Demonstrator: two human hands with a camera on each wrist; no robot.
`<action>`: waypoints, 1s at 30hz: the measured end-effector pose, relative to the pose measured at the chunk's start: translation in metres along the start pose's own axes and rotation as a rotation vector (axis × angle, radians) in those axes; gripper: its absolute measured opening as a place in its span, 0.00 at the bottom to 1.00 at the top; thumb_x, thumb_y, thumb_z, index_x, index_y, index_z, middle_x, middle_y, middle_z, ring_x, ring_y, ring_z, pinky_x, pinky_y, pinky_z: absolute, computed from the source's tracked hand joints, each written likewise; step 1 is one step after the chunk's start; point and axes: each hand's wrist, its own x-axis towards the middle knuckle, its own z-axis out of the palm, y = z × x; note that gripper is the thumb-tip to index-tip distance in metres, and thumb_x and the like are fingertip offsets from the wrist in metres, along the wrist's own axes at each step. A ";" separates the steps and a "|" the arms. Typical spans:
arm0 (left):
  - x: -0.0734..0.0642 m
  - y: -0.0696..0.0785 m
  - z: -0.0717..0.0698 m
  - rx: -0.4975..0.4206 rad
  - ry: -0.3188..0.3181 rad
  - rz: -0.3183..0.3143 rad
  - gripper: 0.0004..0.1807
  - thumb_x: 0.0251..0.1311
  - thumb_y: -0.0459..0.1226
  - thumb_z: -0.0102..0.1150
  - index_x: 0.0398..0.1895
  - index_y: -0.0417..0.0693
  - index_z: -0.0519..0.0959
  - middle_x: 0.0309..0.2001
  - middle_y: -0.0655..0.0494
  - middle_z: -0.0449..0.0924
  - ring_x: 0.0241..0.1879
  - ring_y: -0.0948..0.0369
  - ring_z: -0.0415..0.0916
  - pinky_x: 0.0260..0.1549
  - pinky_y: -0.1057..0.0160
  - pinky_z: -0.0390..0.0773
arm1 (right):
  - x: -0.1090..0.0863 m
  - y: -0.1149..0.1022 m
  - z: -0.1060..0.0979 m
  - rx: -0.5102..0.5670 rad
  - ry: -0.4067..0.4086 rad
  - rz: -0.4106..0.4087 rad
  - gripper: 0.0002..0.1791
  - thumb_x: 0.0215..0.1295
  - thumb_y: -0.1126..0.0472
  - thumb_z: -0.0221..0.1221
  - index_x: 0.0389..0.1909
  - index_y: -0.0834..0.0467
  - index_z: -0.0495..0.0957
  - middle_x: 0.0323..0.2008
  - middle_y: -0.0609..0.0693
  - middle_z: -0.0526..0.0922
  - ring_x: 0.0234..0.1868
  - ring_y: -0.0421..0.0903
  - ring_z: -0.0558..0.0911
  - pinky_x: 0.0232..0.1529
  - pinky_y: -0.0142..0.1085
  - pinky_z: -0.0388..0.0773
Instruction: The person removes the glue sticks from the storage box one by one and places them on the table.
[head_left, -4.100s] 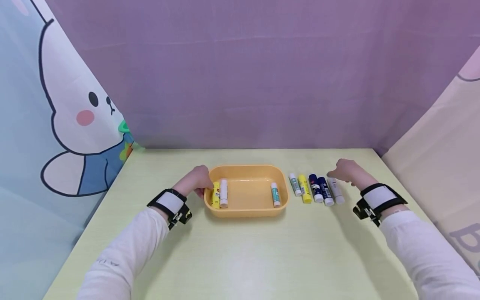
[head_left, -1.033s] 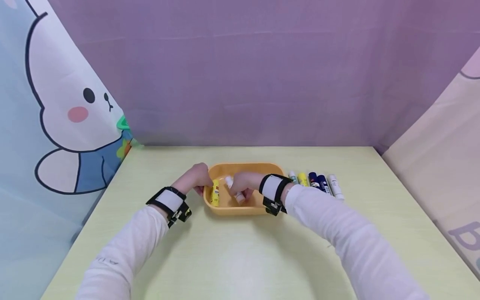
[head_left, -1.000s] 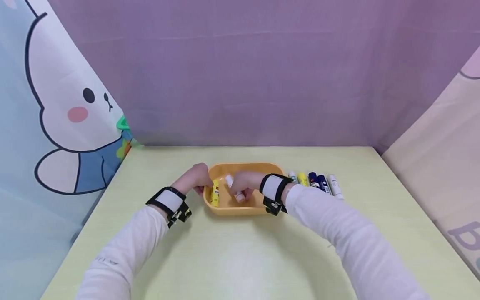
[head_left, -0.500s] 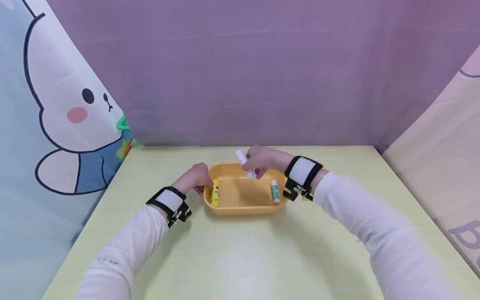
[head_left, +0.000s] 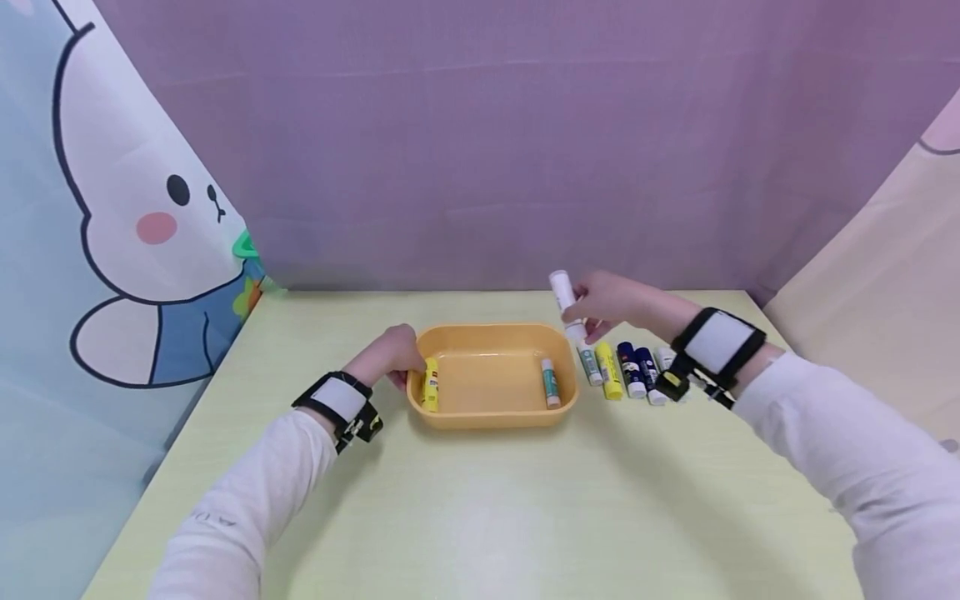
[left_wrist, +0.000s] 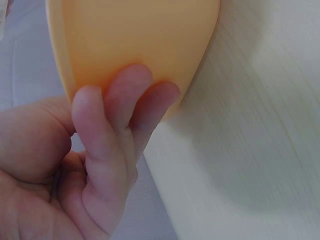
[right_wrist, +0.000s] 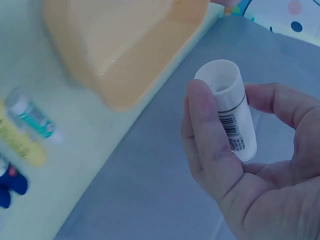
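Note:
In the head view my right hand [head_left: 609,302] holds a white glue stick [head_left: 562,293] in the air, past the right end of the orange tray [head_left: 491,421]. The right wrist view shows thumb and fingers pinching this glue stick [right_wrist: 232,112], its barcode and hollow end visible. My left hand [head_left: 393,354] grips the tray's left rim; in the left wrist view its fingers [left_wrist: 112,125] press the outer wall, while the thumb goes over the rim. Inside the tray lie a yellow glue stick [head_left: 430,387] at the left and a teal-and-white glue stick [head_left: 551,385] at the right.
Right of the tray, several glue sticks lie in a row: a teal-and-white one [head_left: 590,367], a yellow one [head_left: 609,372], dark blue ones [head_left: 631,371] and a white one [head_left: 663,358] partly behind the right wrist strap. A purple cloth [head_left: 480,167] hangs behind the table [head_left: 480,508].
My right hand first moved from the row into the tray and took the white glue stick. It has since lifted it out and carried it right. The left hand keeps its place on the rim.

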 end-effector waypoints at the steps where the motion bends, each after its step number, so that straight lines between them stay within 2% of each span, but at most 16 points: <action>1: 0.000 0.000 0.000 0.001 0.000 -0.001 0.14 0.52 0.30 0.58 0.41 0.31 0.71 0.22 0.44 0.80 0.13 0.58 0.78 0.25 0.59 0.86 | -0.002 0.005 0.000 -0.009 0.003 0.011 0.21 0.63 0.61 0.58 0.51 0.69 0.66 0.38 0.60 0.76 0.30 0.47 0.80 0.36 0.38 0.86; 8: 0.000 0.000 0.001 -0.002 -0.001 -0.012 0.14 0.51 0.30 0.58 0.40 0.31 0.70 0.23 0.44 0.81 0.13 0.58 0.78 0.23 0.60 0.86 | -0.017 0.037 0.006 -0.059 -0.021 0.065 0.28 0.62 0.57 0.58 0.55 0.70 0.63 0.31 0.57 0.77 0.26 0.45 0.80 0.34 0.36 0.86; 15: -0.004 0.001 0.000 0.013 0.001 -0.009 0.12 0.52 0.31 0.58 0.38 0.32 0.71 0.20 0.46 0.80 0.12 0.59 0.77 0.24 0.60 0.86 | -0.023 0.069 0.030 0.011 -0.048 0.072 0.23 0.62 0.59 0.59 0.50 0.71 0.64 0.28 0.57 0.78 0.23 0.44 0.80 0.31 0.38 0.86; 17: -0.004 0.001 0.000 0.012 0.002 -0.006 0.12 0.52 0.31 0.58 0.38 0.32 0.71 0.19 0.46 0.79 0.12 0.60 0.77 0.21 0.62 0.85 | -0.023 0.078 0.039 0.021 -0.046 0.078 0.23 0.61 0.60 0.59 0.49 0.71 0.65 0.29 0.58 0.79 0.23 0.44 0.81 0.32 0.39 0.86; 21: -0.004 0.000 0.000 0.008 0.000 0.000 0.12 0.52 0.30 0.57 0.39 0.32 0.71 0.19 0.47 0.79 0.12 0.60 0.76 0.19 0.63 0.84 | -0.022 0.092 0.057 0.001 -0.040 0.109 0.20 0.59 0.60 0.61 0.46 0.69 0.68 0.29 0.57 0.80 0.22 0.44 0.82 0.30 0.38 0.86; 30: -0.002 -0.001 -0.001 -0.016 -0.019 -0.013 0.13 0.52 0.30 0.57 0.40 0.31 0.71 0.22 0.44 0.80 0.15 0.57 0.80 0.22 0.62 0.85 | -0.024 0.108 0.085 -0.008 -0.072 0.155 0.17 0.57 0.61 0.62 0.41 0.67 0.70 0.28 0.56 0.80 0.23 0.45 0.83 0.27 0.36 0.85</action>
